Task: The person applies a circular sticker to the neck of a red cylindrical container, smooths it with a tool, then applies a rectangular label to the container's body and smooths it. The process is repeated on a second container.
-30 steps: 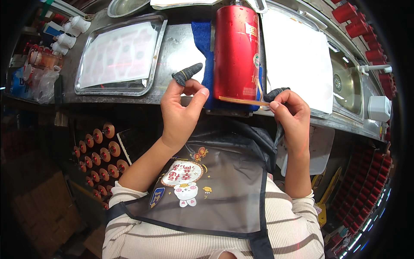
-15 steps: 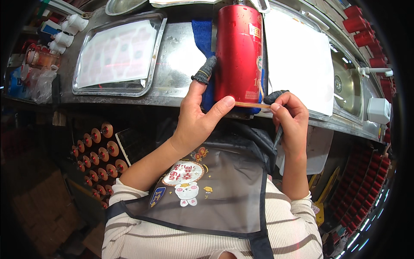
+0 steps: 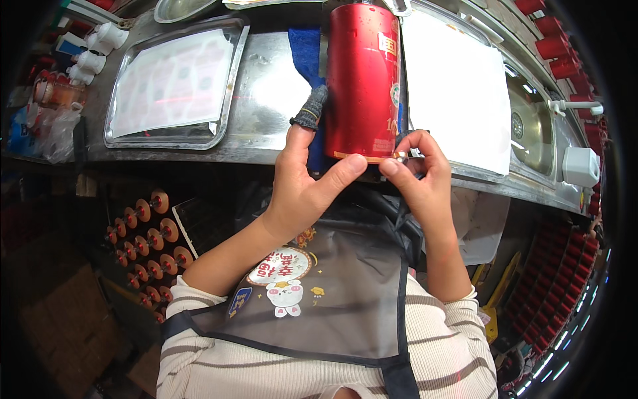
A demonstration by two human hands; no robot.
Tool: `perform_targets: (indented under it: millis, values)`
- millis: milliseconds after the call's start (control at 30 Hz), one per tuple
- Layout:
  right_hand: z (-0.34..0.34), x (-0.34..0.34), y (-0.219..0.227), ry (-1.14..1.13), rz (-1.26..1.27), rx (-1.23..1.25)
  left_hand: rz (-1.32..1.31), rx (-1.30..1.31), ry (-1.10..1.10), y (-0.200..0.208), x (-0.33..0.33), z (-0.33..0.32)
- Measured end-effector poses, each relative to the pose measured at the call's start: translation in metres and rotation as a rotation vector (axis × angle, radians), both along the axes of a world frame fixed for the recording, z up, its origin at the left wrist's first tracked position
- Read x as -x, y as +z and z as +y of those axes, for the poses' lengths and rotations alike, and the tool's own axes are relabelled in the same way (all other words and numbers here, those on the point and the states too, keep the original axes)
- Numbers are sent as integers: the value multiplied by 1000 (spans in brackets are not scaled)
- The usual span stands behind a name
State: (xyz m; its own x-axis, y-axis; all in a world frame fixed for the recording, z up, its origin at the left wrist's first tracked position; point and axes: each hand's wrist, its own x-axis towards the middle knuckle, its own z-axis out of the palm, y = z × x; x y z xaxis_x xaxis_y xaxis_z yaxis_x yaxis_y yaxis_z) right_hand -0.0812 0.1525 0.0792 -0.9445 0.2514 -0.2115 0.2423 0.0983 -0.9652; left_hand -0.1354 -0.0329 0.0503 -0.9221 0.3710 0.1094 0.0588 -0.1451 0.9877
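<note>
A wet-looking red bottle (image 3: 362,80) lies on a blue cloth (image 3: 304,53), its base toward me. My left hand (image 3: 298,176) steadies it: a finger in a grey knitted finger cover (image 3: 310,110) runs along its left side, and the thumb presses on the base rim. Along that rim shows a thin gold-brown strip (image 3: 365,159). My right hand (image 3: 423,174) pinches the strip's end at the rim's right side. Part of the right fingers, also with a dark cover, is hidden behind the thumb and bottle.
Left on the steel counter (image 3: 262,80) is a metal tray (image 3: 229,113) with a printed sheet (image 3: 176,83). White sheets (image 3: 458,93) lie right of the bottle, beside a sink (image 3: 531,126). Racks of red bottles (image 3: 551,292) and gold-rimmed ones (image 3: 143,233) stand below.
My right hand has moved left, in against the bottle's base. The strip that stretched out to the right now lies closer along the rim. My left hand keeps its hold.
</note>
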Motion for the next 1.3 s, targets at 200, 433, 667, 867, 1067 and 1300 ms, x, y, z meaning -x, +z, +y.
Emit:
perform_targets:
  millis: [200,433,667,867,1067,1300]
  values:
    - [-2,2,-9,-15,-20,-41,33,73,79,-6,-2,6]
    - [-3,1,-5,30,0,-37,72,163,52,0,-3,5]
    - [3,-1,-11,27,17,112,-175,-170,49,-3,-3,-1]
    - [-2,-1,-10,29,31,62,-13,6,41,-6,-3,1]
    - [-2,0,-10,33,26,37,18,49,75,-10,-3,4]
    - [-3,1,-8,41,16,7,18,40,73,-12,-4,4]
